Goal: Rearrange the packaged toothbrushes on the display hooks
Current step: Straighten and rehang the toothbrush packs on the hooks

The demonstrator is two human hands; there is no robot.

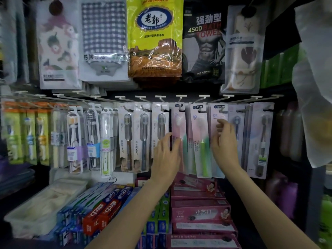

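A row of packaged toothbrushes hangs from metal display hooks across the middle of the shelf. Three pink "SS" packs hang near the centre: the left pink pack, the middle pink pack with a green handle, and the right pink pack. My left hand lies with straight fingers against the left pink pack's lower half, its thumb beside the grey LMK pack. My right hand pinches the right pink pack between thumb and fingers.
Towel packs hang on the row above. Boxed toothpaste is stacked on the shelf below my arms, with a white plastic tray at the lower left. More toothbrush packs hang to the left and right.
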